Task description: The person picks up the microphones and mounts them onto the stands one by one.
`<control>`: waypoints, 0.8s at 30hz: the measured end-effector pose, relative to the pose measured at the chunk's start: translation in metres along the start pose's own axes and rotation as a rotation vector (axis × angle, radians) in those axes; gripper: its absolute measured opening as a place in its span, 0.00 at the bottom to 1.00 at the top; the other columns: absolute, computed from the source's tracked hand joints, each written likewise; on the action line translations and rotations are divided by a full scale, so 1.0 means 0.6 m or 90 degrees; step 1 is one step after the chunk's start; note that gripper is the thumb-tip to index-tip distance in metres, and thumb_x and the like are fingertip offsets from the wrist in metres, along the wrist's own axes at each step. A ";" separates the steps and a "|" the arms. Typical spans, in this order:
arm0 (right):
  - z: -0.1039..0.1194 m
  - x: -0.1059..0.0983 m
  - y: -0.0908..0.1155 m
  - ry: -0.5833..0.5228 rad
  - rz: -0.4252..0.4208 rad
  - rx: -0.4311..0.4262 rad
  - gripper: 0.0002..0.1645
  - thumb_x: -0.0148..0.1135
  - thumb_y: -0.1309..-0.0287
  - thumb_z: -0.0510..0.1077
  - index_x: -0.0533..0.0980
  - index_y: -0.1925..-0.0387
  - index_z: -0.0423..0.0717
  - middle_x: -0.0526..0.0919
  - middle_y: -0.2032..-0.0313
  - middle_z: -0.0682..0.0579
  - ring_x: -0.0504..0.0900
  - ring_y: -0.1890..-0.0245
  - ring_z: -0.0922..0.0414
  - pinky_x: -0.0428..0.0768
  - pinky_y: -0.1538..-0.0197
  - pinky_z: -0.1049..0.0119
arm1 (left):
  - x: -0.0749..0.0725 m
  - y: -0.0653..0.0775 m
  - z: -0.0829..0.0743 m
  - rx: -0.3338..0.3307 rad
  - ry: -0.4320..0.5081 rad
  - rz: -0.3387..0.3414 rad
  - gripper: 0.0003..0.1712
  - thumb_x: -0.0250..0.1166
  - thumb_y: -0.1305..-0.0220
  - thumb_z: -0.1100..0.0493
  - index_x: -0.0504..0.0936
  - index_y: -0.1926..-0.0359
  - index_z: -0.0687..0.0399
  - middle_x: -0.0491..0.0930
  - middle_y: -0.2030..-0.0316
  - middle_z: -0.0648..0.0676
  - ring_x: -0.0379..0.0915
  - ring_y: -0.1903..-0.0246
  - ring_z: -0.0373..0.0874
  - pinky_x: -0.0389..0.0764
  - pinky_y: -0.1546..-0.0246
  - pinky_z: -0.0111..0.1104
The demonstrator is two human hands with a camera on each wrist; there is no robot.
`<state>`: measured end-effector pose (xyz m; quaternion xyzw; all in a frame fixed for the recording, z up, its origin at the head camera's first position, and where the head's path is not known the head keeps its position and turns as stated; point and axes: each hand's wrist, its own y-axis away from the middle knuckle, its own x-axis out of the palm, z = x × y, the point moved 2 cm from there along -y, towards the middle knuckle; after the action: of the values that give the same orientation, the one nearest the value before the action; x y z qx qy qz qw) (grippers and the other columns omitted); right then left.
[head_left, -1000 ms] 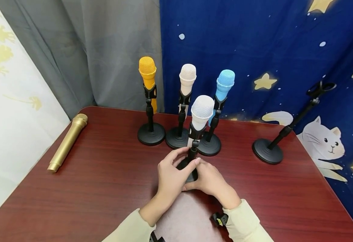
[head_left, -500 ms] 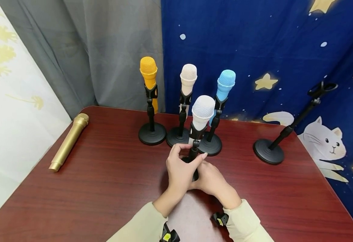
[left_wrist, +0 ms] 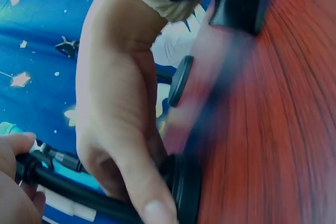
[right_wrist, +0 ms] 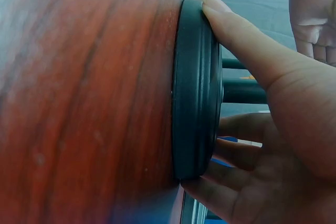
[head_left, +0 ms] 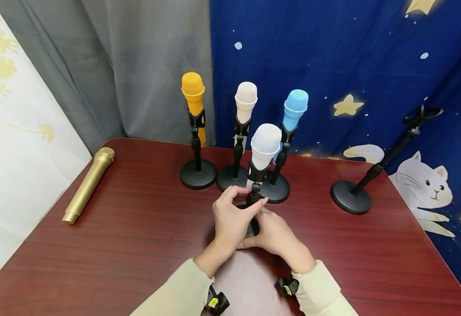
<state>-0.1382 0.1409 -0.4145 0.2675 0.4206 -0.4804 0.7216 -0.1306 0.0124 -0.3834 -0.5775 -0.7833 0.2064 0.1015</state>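
A white microphone [head_left: 265,141] stands upright in the clip of a black microphone stand [head_left: 253,193] near the table's middle. My right hand [head_left: 275,236] grips the stand's round base [right_wrist: 197,90], thumb on one side of the rim and fingers round the other. Higher up, my left hand [head_left: 227,220] holds the pole between thumb and fingers; the left wrist view shows its thumb [left_wrist: 18,142] at the pole's joint. The base lies against the tabletop. Just behind are a cream microphone [head_left: 246,102] and a light blue microphone [head_left: 295,109] on similar stands.
A yellow microphone [head_left: 193,94] stands at the back left on its own stand. On the table's left side lies a gold microphone [head_left: 89,186]. A stand with a bare clip [head_left: 351,196] is at the right. Curtains [head_left: 163,66] hang behind the table [head_left: 135,263].
My left hand has shifted slightly right and up along the stand, then a little back left. The right hand and the white microphone have stayed nearly in place.
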 end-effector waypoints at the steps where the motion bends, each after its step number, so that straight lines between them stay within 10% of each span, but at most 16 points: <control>1: 0.001 -0.001 0.000 -0.003 0.005 0.005 0.56 0.85 0.67 0.62 0.74 0.35 0.46 0.82 0.39 0.49 0.82 0.41 0.49 0.80 0.39 0.51 | -0.003 -0.002 0.002 0.004 0.003 0.016 0.17 0.83 0.53 0.56 0.89 0.61 0.52 0.87 0.62 0.50 0.87 0.64 0.39 0.87 0.60 0.36; 6: 0.001 -0.002 -0.001 -0.003 0.018 0.020 0.57 0.85 0.66 0.64 0.73 0.33 0.49 0.80 0.36 0.47 0.81 0.39 0.48 0.79 0.38 0.50 | -0.020 -0.021 0.011 0.022 0.023 0.130 0.19 0.82 0.52 0.59 0.90 0.57 0.57 0.89 0.60 0.54 0.88 0.60 0.43 0.88 0.58 0.41; 18: 0.003 -0.001 -0.003 0.028 0.017 0.035 0.57 0.84 0.69 0.67 0.76 0.37 0.44 0.80 0.37 0.47 0.81 0.40 0.50 0.79 0.38 0.52 | -0.044 -0.089 0.026 -0.003 0.076 0.556 0.20 0.71 0.37 0.64 0.84 0.44 0.63 0.88 0.51 0.58 0.86 0.49 0.44 0.85 0.48 0.31; 24: 0.004 -0.001 -0.001 0.013 0.013 0.023 0.61 0.84 0.68 0.65 0.72 0.31 0.45 0.76 0.32 0.45 0.78 0.35 0.48 0.78 0.36 0.51 | -0.046 -0.102 0.028 -0.017 0.111 0.643 0.21 0.67 0.34 0.66 0.82 0.41 0.63 0.85 0.45 0.60 0.83 0.44 0.44 0.83 0.44 0.33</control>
<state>-0.1380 0.1392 -0.4129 0.2896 0.4165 -0.4776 0.7173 -0.1814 -0.0327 -0.3695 -0.9003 -0.3977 0.1704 0.0467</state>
